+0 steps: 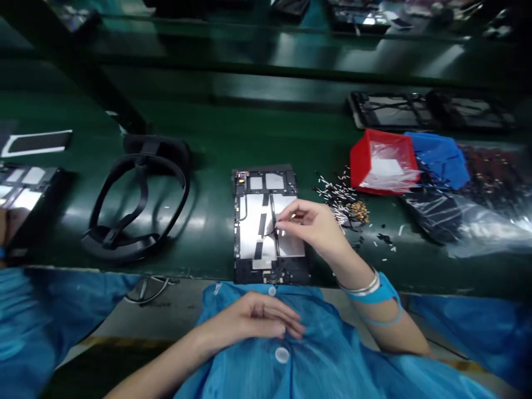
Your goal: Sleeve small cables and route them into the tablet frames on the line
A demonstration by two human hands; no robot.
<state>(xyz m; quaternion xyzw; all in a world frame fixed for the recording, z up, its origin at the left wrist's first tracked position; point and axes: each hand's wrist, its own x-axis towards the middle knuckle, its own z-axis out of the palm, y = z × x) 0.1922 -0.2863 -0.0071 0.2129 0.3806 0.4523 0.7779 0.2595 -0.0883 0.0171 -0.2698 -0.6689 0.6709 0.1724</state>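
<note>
An opened tablet (pixel 249 221) lies on the green bench with its silver battery plates and dark circuit parts showing. Above its middle, my right hand (pixel 310 221) has thumb and forefinger pinched on a thin black cable (pixel 271 232), which curves down toward the central dark strip. Whether the cable's ends are attached cannot be made out. My left hand (pixel 257 318) hovers near the blue smock, below the bench edge. Its fingers are stretched out and hold nothing.
A black headband-like frame (pixel 137 208) stands left of the tablet. To the right lie a pile of small connector pieces (pixel 338 199), a red bin (pixel 382 160), a blue bin (pixel 440 160) and plastic bags (pixel 469 221). Co-workers' sleeves (pixel 25 321) show on both sides.
</note>
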